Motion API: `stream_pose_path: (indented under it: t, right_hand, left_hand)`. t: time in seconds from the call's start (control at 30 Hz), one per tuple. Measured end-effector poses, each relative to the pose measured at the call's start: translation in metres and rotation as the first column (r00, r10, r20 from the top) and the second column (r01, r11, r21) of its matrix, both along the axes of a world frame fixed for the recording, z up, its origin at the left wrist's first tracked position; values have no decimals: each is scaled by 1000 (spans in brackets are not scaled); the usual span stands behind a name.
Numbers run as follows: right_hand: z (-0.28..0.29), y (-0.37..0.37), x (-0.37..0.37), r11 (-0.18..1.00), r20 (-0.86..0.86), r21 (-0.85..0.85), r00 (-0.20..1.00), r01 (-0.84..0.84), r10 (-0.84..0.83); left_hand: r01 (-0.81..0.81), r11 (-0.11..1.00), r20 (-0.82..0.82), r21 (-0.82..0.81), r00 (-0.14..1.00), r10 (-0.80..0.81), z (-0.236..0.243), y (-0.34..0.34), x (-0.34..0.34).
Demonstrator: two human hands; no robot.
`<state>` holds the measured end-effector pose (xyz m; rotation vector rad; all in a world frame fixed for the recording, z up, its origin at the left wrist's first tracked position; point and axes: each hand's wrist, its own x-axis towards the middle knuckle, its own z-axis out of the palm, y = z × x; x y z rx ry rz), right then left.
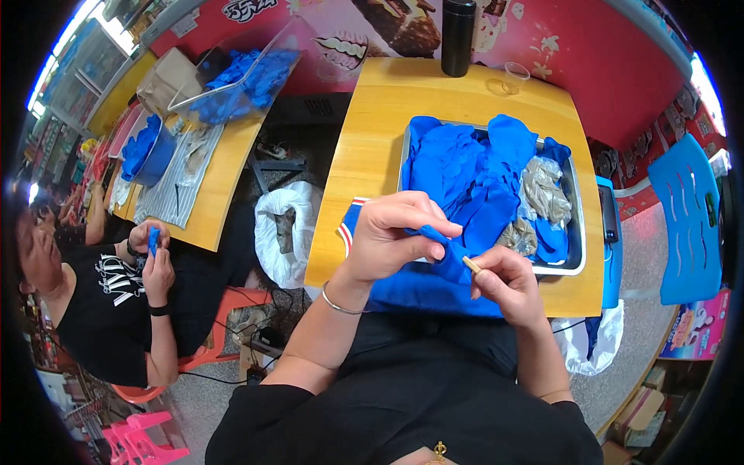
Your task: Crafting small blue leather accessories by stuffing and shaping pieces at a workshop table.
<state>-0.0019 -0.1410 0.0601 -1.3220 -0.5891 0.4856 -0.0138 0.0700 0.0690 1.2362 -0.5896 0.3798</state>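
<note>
One metal tray (575,232) holds blue gloves (473,170), crumpled bags (545,190).

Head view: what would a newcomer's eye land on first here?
First, the heap of blue gloves filling a metal tray on the yellow table. Just in front of it, the left hand pinches a blue glove while the right hand holds a small tan cylinder against it. At the far left, another person's hands work on a blue piece at a second table.
</note>
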Motion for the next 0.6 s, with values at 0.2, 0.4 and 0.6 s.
stream_pose_path:
  t: [0.2,0.4,0.6]
  right_hand:
    - [-9,1,-5,968,-362,191,905,-164,224]
    - [-12,4,5,975,414,13,887,222,-207]
    - [-6,4,3,934,500,-126,835,334,-231]
  left_hand:
    - [119,992,17,-52,993,-118,-3,-1,2]
    - [-17,1000,-38,2,999,17,14,3,-10]
    - [-76,993,17,91,997,74,15,5,-10]
